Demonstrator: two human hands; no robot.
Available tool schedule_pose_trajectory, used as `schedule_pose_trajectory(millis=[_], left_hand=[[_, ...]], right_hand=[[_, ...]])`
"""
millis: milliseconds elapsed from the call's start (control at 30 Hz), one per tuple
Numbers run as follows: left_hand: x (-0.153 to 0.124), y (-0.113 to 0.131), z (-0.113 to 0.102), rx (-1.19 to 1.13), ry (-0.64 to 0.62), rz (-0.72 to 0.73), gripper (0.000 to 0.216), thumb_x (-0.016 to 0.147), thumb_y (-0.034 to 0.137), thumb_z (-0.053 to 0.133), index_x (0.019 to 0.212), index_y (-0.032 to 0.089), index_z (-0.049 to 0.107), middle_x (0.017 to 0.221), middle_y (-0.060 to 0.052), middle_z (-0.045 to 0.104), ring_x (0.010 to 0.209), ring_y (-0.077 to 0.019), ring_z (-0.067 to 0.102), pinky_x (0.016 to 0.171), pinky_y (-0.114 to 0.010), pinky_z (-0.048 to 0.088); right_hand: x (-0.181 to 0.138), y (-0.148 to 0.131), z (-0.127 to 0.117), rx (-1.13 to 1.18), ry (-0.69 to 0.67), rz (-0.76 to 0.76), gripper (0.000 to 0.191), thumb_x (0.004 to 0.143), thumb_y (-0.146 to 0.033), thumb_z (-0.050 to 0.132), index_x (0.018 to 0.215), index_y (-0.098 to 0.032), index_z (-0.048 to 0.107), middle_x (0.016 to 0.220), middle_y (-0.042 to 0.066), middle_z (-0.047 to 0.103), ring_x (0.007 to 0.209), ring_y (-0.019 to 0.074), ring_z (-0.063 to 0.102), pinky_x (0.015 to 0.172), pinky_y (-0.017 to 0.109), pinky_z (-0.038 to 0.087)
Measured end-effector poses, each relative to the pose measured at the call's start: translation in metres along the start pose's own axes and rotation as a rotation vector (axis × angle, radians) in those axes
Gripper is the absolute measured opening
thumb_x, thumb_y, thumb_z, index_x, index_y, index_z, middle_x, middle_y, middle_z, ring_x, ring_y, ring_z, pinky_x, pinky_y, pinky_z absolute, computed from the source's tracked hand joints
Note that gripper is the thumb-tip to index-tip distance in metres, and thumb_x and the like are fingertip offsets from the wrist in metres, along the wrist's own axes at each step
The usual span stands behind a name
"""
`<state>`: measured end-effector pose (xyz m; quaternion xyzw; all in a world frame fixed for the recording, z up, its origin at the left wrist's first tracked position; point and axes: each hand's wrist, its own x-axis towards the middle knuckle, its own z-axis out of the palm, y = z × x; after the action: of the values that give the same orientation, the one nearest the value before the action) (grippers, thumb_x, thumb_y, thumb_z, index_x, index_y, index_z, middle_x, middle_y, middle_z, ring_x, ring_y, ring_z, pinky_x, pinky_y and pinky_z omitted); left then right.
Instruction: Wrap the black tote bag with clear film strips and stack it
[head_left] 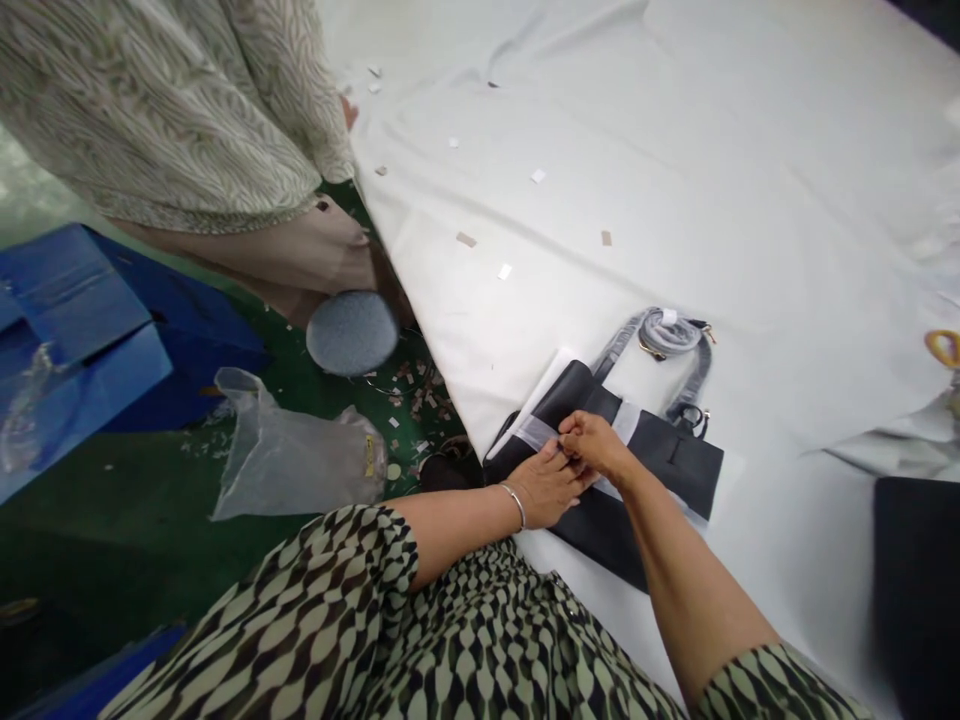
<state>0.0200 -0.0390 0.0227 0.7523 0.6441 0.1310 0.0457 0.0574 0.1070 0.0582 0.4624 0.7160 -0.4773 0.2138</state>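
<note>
A blue box (75,330) and a clear plastic bag (292,450) are seen on the green floor. At the edge of the white tabletop (675,150), a black bag (667,455) is laid flat. The left hand (547,490) is pressed on it, and the fingers of the right hand (596,445) are pinched together on its white paper band (536,432). The wrapped handle (664,335) is placed behind.

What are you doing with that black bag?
A person's left hand and right hand both press on a black bag lying flat on a white cloth-covered table. The fingers pinch at a clear wrapping band across the bag. Its wrapped strap lies coiled above. Another person stands nearby.
</note>
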Motion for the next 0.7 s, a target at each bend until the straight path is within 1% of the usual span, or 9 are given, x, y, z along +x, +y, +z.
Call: schedule_pose_trajectory(millis=[133, 233, 367, 467, 567, 700], left_hand=[[0.001, 0.002, -0.002, 0.001, -0.050, -0.021, 0.052, 0.095, 0.040, 0.045, 0.142, 0.018, 0.039, 0.140, -0.010, 0.048, 0.129, -0.0300, 0.038, 0.108, -0.050, 0.027], [0.002, 0.004, -0.006, -0.001, -0.089, -0.041, 0.053, 0.096, 0.038, 0.043, 0.144, 0.016, 0.036, 0.143, -0.010, 0.046, 0.127, -0.0292, 0.039, 0.107, -0.050, 0.029], [0.002, 0.007, -0.011, 0.014, -0.109, -0.049, 0.050, 0.097, 0.036, 0.039, 0.143, 0.017, 0.037, 0.144, -0.010, 0.045, 0.127, -0.0291, 0.039, 0.106, -0.052, 0.029], [0.001, 0.008, -0.012, 0.028, -0.113, -0.056, 0.052, 0.097, 0.036, 0.039, 0.145, 0.016, 0.034, 0.148, -0.011, 0.041, 0.130, -0.0298, 0.036, 0.105, -0.053, 0.031], [0.000, 0.008, -0.010, 0.019, -0.112, -0.066, 0.053, 0.097, 0.036, 0.039, 0.146, 0.017, 0.032, 0.150, -0.011, 0.038, 0.132, -0.0301, 0.034, 0.105, -0.053, 0.032], [-0.001, 0.008, -0.008, 0.003, -0.120, -0.056, 0.052, 0.097, 0.037, 0.039, 0.145, 0.017, 0.033, 0.149, -0.012, 0.037, 0.132, -0.0308, 0.034, 0.105, -0.055, 0.032]], right_hand=[[0.005, -0.002, 0.001, -0.012, -0.024, 0.020, 0.018, 0.075, -0.006, 0.052, 0.091, -0.016, 0.053, 0.054, -0.006, 0.055, 0.052, 0.0110, 0.057, 0.048, 0.018, 0.042], [0.010, -0.004, 0.001, -0.076, -0.036, 0.030, 0.023, 0.073, -0.005, 0.054, 0.093, -0.015, 0.055, 0.054, -0.005, 0.056, 0.051, 0.0110, 0.057, 0.048, 0.018, 0.041], [0.017, -0.005, -0.003, -0.246, -0.016, 0.005, 0.023, 0.067, -0.008, 0.060, 0.089, -0.015, 0.060, 0.061, -0.002, 0.061, 0.055, 0.0122, 0.057, 0.050, 0.020, 0.038], [0.021, -0.007, -0.008, -0.395, -0.014, -0.044, 0.021, 0.063, -0.009, 0.063, 0.082, -0.017, 0.063, 0.069, 0.001, 0.063, 0.063, 0.0142, 0.059, 0.054, 0.022, 0.037], [0.022, -0.009, -0.011, -0.510, -0.023, -0.074, 0.018, 0.064, -0.012, 0.065, 0.082, -0.017, 0.065, 0.075, 0.003, 0.065, 0.073, 0.0171, 0.061, 0.058, 0.024, 0.038], [0.022, -0.011, -0.012, -0.588, -0.018, -0.079, 0.016, 0.070, -0.018, 0.065, 0.086, -0.017, 0.066, 0.083, 0.006, 0.068, 0.081, 0.0202, 0.063, 0.062, 0.025, 0.039]])
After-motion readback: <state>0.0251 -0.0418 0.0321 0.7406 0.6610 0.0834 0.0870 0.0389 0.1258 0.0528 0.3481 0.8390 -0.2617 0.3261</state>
